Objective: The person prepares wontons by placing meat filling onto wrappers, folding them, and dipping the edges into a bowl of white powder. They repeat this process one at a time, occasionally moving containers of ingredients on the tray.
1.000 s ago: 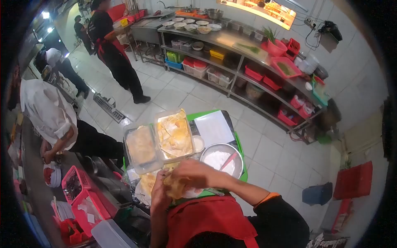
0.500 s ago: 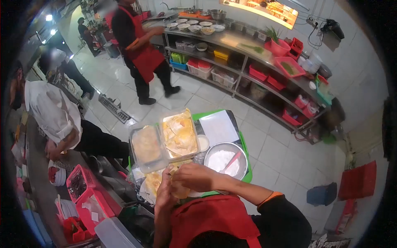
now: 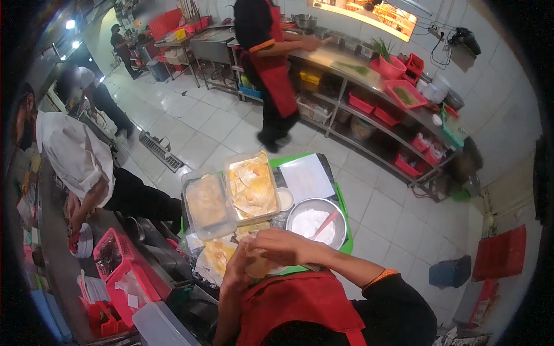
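Observation:
A thin, pale yellow dough wrapper point(image 3: 259, 267) is held in front of my red apron by both hands. My left hand point(image 3: 234, 267) grips it from the left side, fingers closed. From above, my right hand point(image 3: 278, 244) pinches its upper edge, partly covering it. More yellow wrappers point(image 3: 218, 256) lie on paper just left of my hands. Beyond them stands a plastic tub point(image 3: 232, 203) heaped with floured yellow sheets, beside a second tub point(image 3: 206, 235) whose contents look pale. At the right, a metal bowl point(image 3: 293, 232) of white powder has a pink-handled utensil point(image 3: 326, 224) in it.
A small cup point(image 3: 284, 199) and a white sheet or board point(image 3: 306, 177) sit on the green-edged work surface point(image 3: 344, 216). Pink baskets point(image 3: 124, 271) stand at left, near a co-worker in white point(image 3: 72, 144). Another person in a red apron point(image 3: 270, 75) is by the steel shelf counter point(image 3: 369, 86).
The person in the red apron has walked rightward along the counter. My hands have shifted slightly, still holding the wrapper. The tubs and bowl stay in place.

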`<state>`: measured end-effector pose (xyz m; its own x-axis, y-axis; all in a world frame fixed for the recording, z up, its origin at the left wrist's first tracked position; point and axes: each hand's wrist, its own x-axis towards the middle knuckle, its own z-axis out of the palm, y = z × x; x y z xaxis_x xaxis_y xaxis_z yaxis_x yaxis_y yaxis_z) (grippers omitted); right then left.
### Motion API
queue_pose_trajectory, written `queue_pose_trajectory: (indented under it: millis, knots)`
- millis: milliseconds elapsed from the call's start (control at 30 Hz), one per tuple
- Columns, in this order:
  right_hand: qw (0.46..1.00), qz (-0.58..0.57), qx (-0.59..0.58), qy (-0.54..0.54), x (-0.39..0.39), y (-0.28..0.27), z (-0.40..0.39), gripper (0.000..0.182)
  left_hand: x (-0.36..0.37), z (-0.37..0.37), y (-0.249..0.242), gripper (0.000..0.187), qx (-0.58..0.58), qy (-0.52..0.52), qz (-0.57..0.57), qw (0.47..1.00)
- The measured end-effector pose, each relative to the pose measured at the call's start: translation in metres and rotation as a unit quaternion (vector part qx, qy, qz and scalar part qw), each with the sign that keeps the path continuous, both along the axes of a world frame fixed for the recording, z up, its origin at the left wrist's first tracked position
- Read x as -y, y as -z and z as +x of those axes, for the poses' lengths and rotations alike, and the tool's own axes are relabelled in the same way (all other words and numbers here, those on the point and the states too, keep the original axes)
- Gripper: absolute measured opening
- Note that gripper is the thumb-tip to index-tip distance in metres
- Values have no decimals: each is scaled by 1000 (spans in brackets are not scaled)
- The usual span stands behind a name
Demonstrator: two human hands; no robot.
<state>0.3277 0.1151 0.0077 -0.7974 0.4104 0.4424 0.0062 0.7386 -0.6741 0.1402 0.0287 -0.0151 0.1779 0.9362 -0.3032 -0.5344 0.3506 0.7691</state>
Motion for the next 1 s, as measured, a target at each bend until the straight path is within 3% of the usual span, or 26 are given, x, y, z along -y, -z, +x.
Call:
queue_pose_trajectory:
  millis: [100, 167, 233, 267, 333, 400, 433, 500, 600, 633, 700, 933, 1000]
  knots:
    - [994, -94, -36, 40, 3, -10, 1, 34, 3, -1, 8, 51, -73, 43, 61, 995]
    - [986, -83, -39, 141, 2, -3, -1, 30, 0, 6, 3, 43, -151, -26, 28, 988]
    - [972, -137, 8, 190, 2, -2, 0, 39, -5, 9, -2, 43, -203, -52, 103, 972]
    - [964, -183, 2, 195, 6, -13, 3, 37, -8, 6, -5, 46, -307, -46, 127, 942]
    - [930, -288, 39, 226, 10, -24, 1, 32, -9, 2, 17, 45, -310, -60, 14, 949]
    - [933, -319, -44, 158, 4, -17, 5, 29, -6, 10, -4, 36, -149, -83, -43, 984]
    - [924, -343, -43, 165, 5, -12, 7, 29, -9, 11, 0, 32, -117, -96, -10, 988]
    - [932, -317, -80, 156, 4, -7, 5, 25, -8, 12, -11, 34, -34, -104, -24, 994]
    - [947, -279, -47, 154, 5, -11, 5, 24, -7, 16, -22, 33, -74, -165, -106, 978]
    - [947, -278, -47, 154, 6, -15, 5, 24, -7, 16, -20, 33, -74, -165, -105, 978]
    - [977, -156, 2, 142, 3, -21, 7, 25, -8, 14, -11, 34, -67, -151, -70, 984]
    - [974, -143, 31, 171, 6, -28, 5, 25, -9, 7, 2, 36, -106, -135, -50, 984]
    - [979, -127, 62, 150, 7, -30, 8, 27, -8, 0, 8, 39, -96, -80, -22, 992]
